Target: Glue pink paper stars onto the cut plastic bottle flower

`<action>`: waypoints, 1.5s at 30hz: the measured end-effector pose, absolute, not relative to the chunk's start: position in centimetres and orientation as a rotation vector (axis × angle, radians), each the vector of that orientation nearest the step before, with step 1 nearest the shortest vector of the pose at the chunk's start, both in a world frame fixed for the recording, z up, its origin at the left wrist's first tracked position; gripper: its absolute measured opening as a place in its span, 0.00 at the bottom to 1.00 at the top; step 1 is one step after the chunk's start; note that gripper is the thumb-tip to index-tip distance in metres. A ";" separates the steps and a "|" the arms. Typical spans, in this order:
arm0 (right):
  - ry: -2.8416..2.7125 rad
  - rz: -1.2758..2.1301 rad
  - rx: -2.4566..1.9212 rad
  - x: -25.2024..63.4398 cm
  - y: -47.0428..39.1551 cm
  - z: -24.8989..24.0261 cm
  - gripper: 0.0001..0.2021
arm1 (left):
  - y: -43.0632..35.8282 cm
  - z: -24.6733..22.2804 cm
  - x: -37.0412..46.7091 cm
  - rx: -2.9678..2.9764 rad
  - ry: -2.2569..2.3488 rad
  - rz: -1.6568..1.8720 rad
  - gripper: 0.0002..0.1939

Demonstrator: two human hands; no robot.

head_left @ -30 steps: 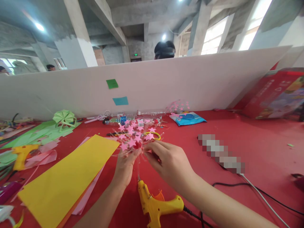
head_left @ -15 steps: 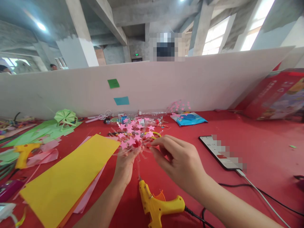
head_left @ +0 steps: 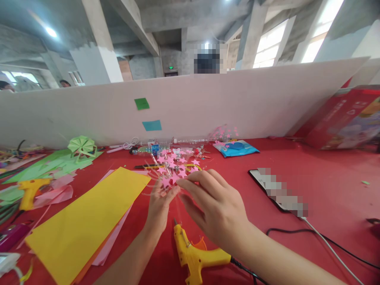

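A spray of clear plastic strips tipped with pink paper stars (head_left: 171,164) stands at the middle of the table. My left hand (head_left: 158,208) is closed around its lower part, thumb toward me. My right hand (head_left: 218,204) reaches in from the right with bent fingers. Its fingertips meet the edge of the front star; anything pinched there is too small or hidden to make out. Below the hands a yellow hot glue gun (head_left: 192,253) lies on the red table, nozzle pointing away toward the spray.
Yellow paper sheets (head_left: 89,221) lie left of my arm, with green paper (head_left: 38,168) and a second yellow glue gun (head_left: 31,194) beyond. To the right are a phone (head_left: 273,190) with cables and a blue wipes packet (head_left: 237,148). A white partition (head_left: 190,107) closes the back.
My right hand has moved left, bringing its fingertips to the front star. The star spray in my left hand has shifted slightly right and tilted.
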State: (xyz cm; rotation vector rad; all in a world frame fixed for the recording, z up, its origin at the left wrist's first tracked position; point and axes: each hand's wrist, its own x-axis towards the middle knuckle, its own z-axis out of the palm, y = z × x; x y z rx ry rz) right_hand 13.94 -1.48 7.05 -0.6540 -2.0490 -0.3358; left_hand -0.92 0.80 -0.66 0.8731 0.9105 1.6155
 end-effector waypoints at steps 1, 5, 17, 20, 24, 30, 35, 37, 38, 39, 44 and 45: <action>-2.048 -0.324 -0.660 13.9 -1.4 7.0 0.08 | 0.8 -0.7 -0.9 0.884 0.917 1.611 0.14; -2.059 -0.232 -0.599 14.0 -1.5 6.9 0.09 | 0.9 -0.3 -0.7 0.884 0.966 1.609 0.15; -2.046 -0.019 -0.611 13.4 -1.6 5.6 0.09 | 0.8 -0.3 -0.7 0.861 1.081 1.662 0.16; -2.036 -0.025 -0.589 13.3 -1.5 5.7 0.08 | 0.8 -0.1 -0.6 0.867 1.065 1.659 0.16; -2.019 0.040 -0.585 13.2 -1.5 5.6 0.08 | 0.7 0.1 -0.6 0.841 1.003 1.667 0.19; -2.025 0.114 -0.637 13.0 -1.5 5.3 0.08 | 0.6 0.0 -0.7 0.813 0.989 1.672 0.26; -2.006 0.113 -0.629 12.9 -1.5 5.1 0.08 | 0.7 -0.1 -0.7 0.840 0.999 1.685 0.21; -1.995 0.097 -0.619 12.9 -1.5 5.0 0.08 | 0.7 -0.2 -0.7 0.881 1.002 1.674 0.16; -1.991 0.093 -0.614 12.9 -1.5 5.0 0.08 | 0.7 -0.2 -0.7 0.898 1.002 1.667 0.15; -1.990 0.094 -0.609 12.9 -1.4 4.9 0.08 | 0.8 -0.2 -0.7 0.907 1.001 1.661 0.14; -1.981 0.109 -0.583 12.9 -1.4 4.9 0.08 | 0.9 -0.2 -0.6 0.897 0.998 1.653 0.15; -1.981 0.114 -0.580 12.9 -1.4 4.9 0.08 | 0.9 -0.3 -0.6 0.885 1.005 1.652 0.16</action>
